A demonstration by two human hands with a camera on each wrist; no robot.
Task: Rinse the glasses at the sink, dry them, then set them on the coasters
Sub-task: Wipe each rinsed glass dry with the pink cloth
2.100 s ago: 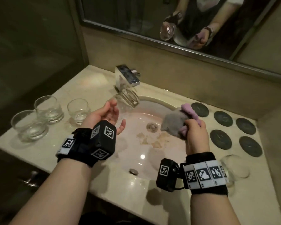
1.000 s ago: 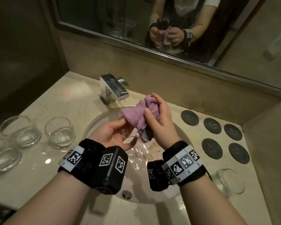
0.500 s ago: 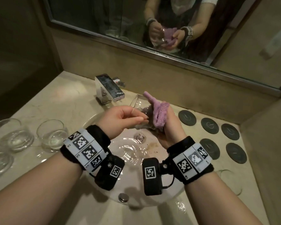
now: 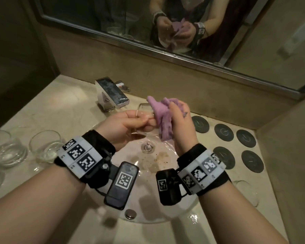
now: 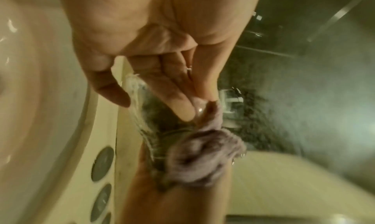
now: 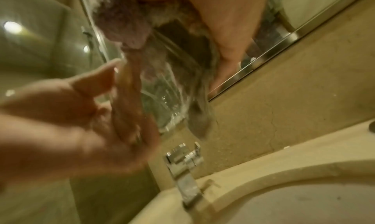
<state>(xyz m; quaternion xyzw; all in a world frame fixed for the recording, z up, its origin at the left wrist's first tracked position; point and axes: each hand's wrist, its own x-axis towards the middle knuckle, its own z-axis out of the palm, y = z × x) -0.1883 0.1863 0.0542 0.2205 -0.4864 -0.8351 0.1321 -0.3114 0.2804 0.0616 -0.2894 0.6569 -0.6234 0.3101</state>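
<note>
— Head view first: where does the job stand?

— Mid-drying, I'd say. The left hand (image 4: pixel 128 124) grips a clear glass (image 4: pixel 144 110) tipped on its side above the sink (image 4: pixel 165 219), fingers curled round its wall. The right hand (image 4: pixel 180 124) is clamped on a purple cloth (image 4: pixel 161 117), pushed against the glass's mouth.

— And the coasters?

— Five dark coasters (image 4: pixel 224 132) lie on the counter (image 4: pixel 67 106) right of the basin, all bare. Nothing is set down on them yet.

— Other glasses?

— At least two upright glasses (image 4: pixel 45 147) stand left of the sink, with what looks like water in them, so probably not yet rinsed. Another glass (image 4: pixel 245 191) sits on the counter behind the right wrist, near the coasters but not on one; whether it's dried I can't tell.

— So what's left?

— Most of it, by my reckoning: finish wiping this one, place it, then do the rest.
</note>
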